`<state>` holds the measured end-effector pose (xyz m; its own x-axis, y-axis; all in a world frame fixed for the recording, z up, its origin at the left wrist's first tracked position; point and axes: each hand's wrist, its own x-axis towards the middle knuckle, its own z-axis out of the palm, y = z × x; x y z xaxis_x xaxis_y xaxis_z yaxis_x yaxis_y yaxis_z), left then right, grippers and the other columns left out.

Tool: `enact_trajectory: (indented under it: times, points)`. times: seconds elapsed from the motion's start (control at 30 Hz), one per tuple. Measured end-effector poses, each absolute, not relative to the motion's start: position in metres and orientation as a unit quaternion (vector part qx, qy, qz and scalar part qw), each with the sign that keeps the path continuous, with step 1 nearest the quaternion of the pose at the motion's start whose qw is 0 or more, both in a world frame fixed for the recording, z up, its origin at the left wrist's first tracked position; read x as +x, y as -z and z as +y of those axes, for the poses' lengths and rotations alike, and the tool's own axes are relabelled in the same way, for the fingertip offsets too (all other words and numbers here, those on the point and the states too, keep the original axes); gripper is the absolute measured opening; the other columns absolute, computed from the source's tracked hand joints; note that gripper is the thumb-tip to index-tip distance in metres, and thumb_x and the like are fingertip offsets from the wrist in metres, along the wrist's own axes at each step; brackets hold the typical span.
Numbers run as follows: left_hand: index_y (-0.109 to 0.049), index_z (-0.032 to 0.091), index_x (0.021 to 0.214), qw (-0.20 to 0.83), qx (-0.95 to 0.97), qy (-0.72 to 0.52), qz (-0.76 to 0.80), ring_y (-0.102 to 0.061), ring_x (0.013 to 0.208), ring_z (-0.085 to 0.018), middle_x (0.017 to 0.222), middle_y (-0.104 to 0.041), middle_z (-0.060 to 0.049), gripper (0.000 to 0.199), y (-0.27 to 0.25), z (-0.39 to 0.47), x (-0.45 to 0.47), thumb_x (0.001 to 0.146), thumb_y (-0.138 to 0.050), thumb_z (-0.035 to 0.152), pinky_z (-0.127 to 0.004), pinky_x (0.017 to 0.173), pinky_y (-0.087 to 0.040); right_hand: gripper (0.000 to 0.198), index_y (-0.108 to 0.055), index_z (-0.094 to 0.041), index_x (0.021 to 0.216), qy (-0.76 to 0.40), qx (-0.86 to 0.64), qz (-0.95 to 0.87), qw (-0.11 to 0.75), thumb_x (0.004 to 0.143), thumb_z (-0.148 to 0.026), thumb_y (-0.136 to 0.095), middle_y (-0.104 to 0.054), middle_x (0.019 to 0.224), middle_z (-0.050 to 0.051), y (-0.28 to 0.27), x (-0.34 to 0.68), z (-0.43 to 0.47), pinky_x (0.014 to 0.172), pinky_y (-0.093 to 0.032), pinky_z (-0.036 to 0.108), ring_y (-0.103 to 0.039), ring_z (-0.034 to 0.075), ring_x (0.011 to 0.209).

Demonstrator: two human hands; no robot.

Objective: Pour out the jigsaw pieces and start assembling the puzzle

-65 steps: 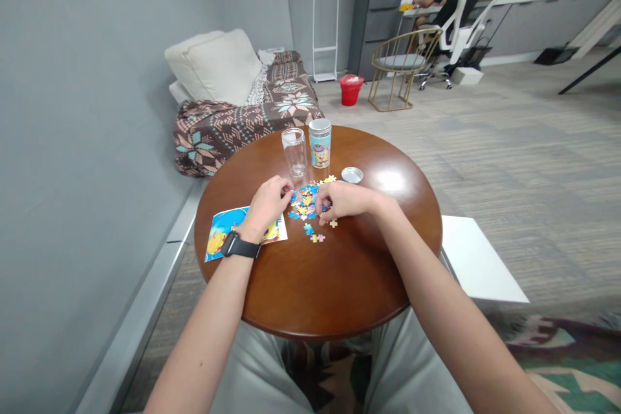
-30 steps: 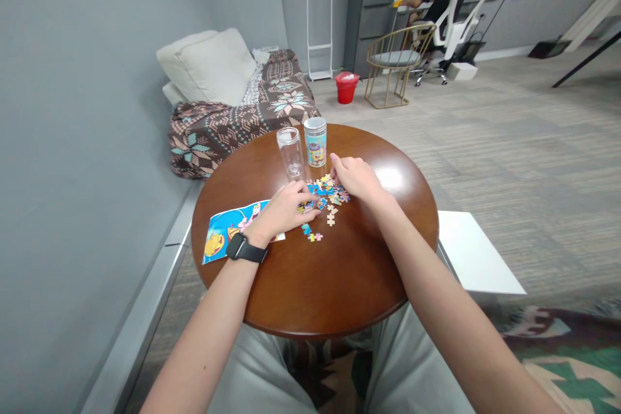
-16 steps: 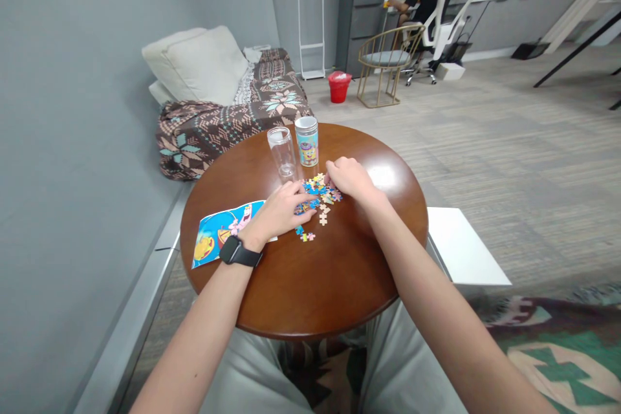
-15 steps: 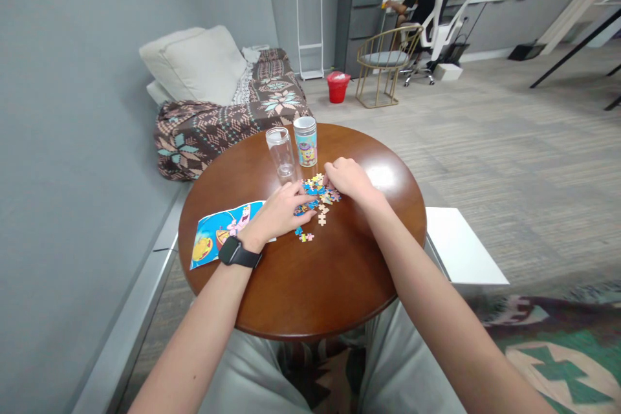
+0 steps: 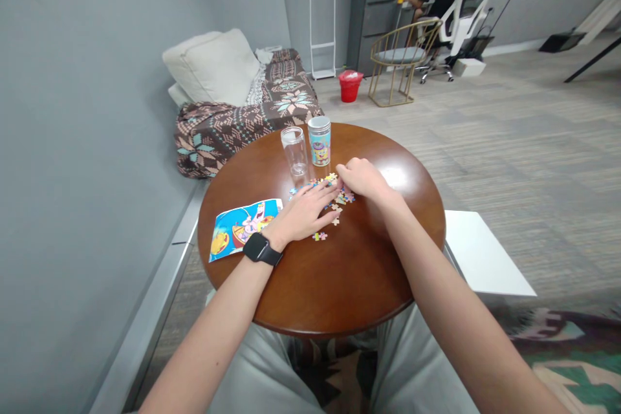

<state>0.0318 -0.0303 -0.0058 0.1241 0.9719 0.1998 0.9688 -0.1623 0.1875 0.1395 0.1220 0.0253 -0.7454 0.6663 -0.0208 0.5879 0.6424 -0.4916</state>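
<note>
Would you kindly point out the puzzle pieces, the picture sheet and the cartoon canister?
Puzzle pieces [image 5: 346, 196]: head view, exposed right part of the pile.
Picture sheet [image 5: 247, 228]: head view, printed middle.
Cartoon canister [image 5: 320, 147]: head view, printed side.

No lettering is legible (the canister label [image 5: 320, 149] shows too small).

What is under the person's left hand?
Around the left hand, puzzle pieces show on the brown table, some on its far side, some on its near side. What lies directly beneath is covered, so I cannot tell which pieces, if any, are there.
</note>
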Motion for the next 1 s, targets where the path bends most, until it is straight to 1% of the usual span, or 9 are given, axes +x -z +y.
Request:
enact_trajectory:
  times: [0.13,0.23,0.33,0.47,0.57,0.63,0.73,0.83,1.0]
  points:
    - [-0.051,0.023,0.137,0.000,0.745,-0.136,0.653,-0.038,0.139,-0.023,0.146,-0.049,-0.009,0.046,0.007,-0.030,0.032,0.099,-0.036,0.044,-0.048,0.118,-0.018,0.046,-0.070,-0.014,0.061,-0.245,-0.273,-0.928,0.068,0.091,-0.027,-0.039,-0.068,0.058,0.012,-0.027,0.141,0.123,0.067,-0.044,0.026,-0.066,0.022,0.070]
    - [-0.058,0.024,0.129,-0.001,0.736,-0.141,0.662,-0.043,0.135,-0.022,0.140,-0.055,-0.007,0.043,0.006,-0.031,0.028,0.099,-0.037,0.045,-0.049,0.119,-0.017,0.046,-0.070,-0.015,0.058,-0.258,-0.271,-0.926,0.054,0.091,-0.027,-0.040,-0.067,0.056,0.010,-0.026,0.141,0.125,0.066,-0.044,0.026,-0.065,0.020,0.065]
    - [-0.061,0.021,0.123,-0.006,0.728,-0.144,0.670,-0.046,0.132,-0.023,0.134,-0.059,-0.009,0.042,0.005,-0.032,0.026,0.098,-0.037,0.045,-0.050,0.118,-0.018,0.045,-0.071,-0.015,0.060,-0.250,-0.286,-0.924,0.051,0.091,-0.027,-0.041,-0.068,0.059,0.011,-0.025,0.141,0.127,0.068,-0.044,0.027,-0.065,0.020,0.066]
    - [-0.064,0.019,0.118,-0.016,0.720,-0.153,0.676,-0.047,0.130,-0.025,0.135,-0.057,-0.010,0.040,0.006,-0.033,0.025,0.097,-0.040,0.043,-0.052,0.117,-0.021,0.043,-0.072,-0.015,0.061,-0.221,-0.302,-0.926,0.057,0.090,-0.029,-0.043,-0.069,0.060,0.012,-0.021,0.141,0.131,0.067,-0.044,0.027,-0.065,0.022,0.070]
    - [-0.065,0.021,0.115,-0.020,0.724,-0.166,0.669,-0.048,0.128,-0.025,0.133,-0.057,-0.009,0.035,0.006,-0.032,0.025,0.096,-0.043,0.040,-0.051,0.116,-0.025,0.041,-0.073,-0.015,0.064,-0.219,-0.293,-0.929,0.054,0.089,-0.028,-0.043,-0.069,0.061,0.011,-0.019,0.142,0.133,0.066,-0.044,0.026,-0.065,0.021,0.070]
    - [-0.067,0.021,0.108,-0.017,0.729,-0.180,0.660,-0.051,0.120,-0.024,0.124,-0.060,-0.008,0.029,0.005,-0.032,0.025,0.093,-0.049,0.038,-0.047,0.111,-0.032,0.037,-0.074,-0.015,0.067,-0.229,-0.251,-0.940,0.037,0.087,-0.027,-0.045,-0.068,0.060,0.008,-0.018,0.143,0.134,0.064,-0.042,0.025,-0.064,0.020,0.067]
    - [-0.067,0.021,0.095,-0.003,0.735,-0.191,0.650,-0.056,0.104,-0.023,0.105,-0.063,-0.005,0.022,0.002,-0.032,0.025,0.086,-0.060,0.040,-0.041,0.097,-0.041,0.023,-0.075,-0.016,0.084,-0.248,-0.154,-0.956,0.009,0.081,-0.026,-0.055,-0.067,0.063,0.002,-0.017,0.145,0.135,0.061,-0.040,0.023,-0.060,0.015,0.063]
    - [-0.067,0.022,0.090,0.015,0.756,-0.189,0.626,-0.056,0.098,-0.021,0.098,-0.062,-0.004,0.023,0.000,-0.033,0.026,0.084,-0.064,0.043,-0.037,0.090,-0.041,0.029,-0.072,-0.016,0.100,-0.257,-0.111,-0.960,-0.002,0.072,-0.024,-0.066,-0.066,0.070,-0.001,-0.014,0.145,0.135,0.059,-0.038,0.021,-0.056,0.012,0.062]
    - [-0.068,0.021,0.088,0.047,0.768,-0.201,0.607,-0.055,0.096,-0.021,0.097,-0.062,-0.005,0.020,0.000,-0.033,0.029,0.087,-0.060,0.039,-0.035,0.088,-0.041,0.026,-0.071,-0.015,0.094,-0.267,-0.115,-0.957,-0.002,0.069,-0.020,-0.067,-0.065,0.074,-0.001,-0.010,0.144,0.135,0.060,-0.037,0.020,-0.055,0.011,0.064]
